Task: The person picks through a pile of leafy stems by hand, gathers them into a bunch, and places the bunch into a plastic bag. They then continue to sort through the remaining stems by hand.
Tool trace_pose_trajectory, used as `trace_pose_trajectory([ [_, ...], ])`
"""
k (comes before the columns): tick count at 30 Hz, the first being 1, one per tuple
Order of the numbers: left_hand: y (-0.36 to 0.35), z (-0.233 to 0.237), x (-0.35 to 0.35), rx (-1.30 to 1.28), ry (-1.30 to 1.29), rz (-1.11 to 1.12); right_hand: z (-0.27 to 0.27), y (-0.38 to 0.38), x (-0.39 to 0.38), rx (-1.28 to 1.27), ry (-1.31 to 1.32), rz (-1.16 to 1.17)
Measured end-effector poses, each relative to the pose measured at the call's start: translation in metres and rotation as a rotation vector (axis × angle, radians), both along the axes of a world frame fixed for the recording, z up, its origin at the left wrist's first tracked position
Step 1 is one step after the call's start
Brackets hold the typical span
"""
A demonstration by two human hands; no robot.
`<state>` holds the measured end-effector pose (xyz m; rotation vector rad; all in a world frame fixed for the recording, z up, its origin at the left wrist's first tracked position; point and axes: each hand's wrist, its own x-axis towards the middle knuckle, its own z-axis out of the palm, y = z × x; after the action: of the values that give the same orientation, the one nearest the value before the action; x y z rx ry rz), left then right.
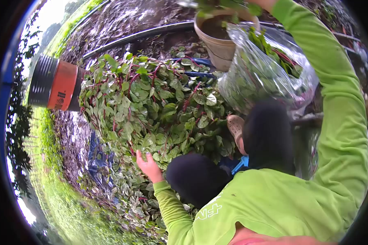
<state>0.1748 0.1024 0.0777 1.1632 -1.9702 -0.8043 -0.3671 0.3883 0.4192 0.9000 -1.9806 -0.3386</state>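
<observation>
A large heap of red-stemmed Malabar spinach [151, 102] lies before me. At its near edge is my left hand [150, 166], fingers apart and holding nothing. My right hand [266, 4] reaches to the top edge of the view, partly cut off. It appears closed on a blurred bunch of leafy Malabar spinach stems [229, 5] above a beige bucket [216, 51] with brownish contents. Against the bucket stands a clear plastic bag [243, 79] containing more leafy red stems.
A black and orange drum [62, 85] stands beyond the heap at left. Blue sheeting [98, 159] shows under the leaves. Near my clog [235, 127] is a small blue object [240, 164]. A dark pipe [143, 36] runs across muddy ground; grass borders the left.
</observation>
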Motion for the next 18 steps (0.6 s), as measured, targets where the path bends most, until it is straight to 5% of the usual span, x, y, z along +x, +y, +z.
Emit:
trace_pose_trajectory([
  [1, 0.002, -0.004, -0.01, -0.028, -0.028, -0.014, -0.016, 0.001, -0.002, 0.117, 0.098, -0.148],
  [2, 0.004, -0.006, -0.021, -0.03, -0.053, -0.013, -0.029, -0.009, -0.043, 0.19, -0.271, -0.213],
  [4, 0.006, -0.015, -0.04, -0.025, -0.074, -0.005, -0.088, -0.014, -0.084, 0.343, -0.073, 0.017],
  [8, 0.002, -0.042, -0.062, 0.008, -0.07, -0.015, -0.198, -0.051, -0.144, 0.616, -0.396, -0.038],
  [10, -0.001, -0.047, -0.066, 0.065, -0.087, -0.032, -0.219, -0.072, -0.158, 0.719, -0.697, -0.051],
  [18, -0.014, -0.072, -0.095, 0.121, -0.15, -0.185, -0.31, -0.056, -0.22, 0.805, -0.922, -0.015],
])
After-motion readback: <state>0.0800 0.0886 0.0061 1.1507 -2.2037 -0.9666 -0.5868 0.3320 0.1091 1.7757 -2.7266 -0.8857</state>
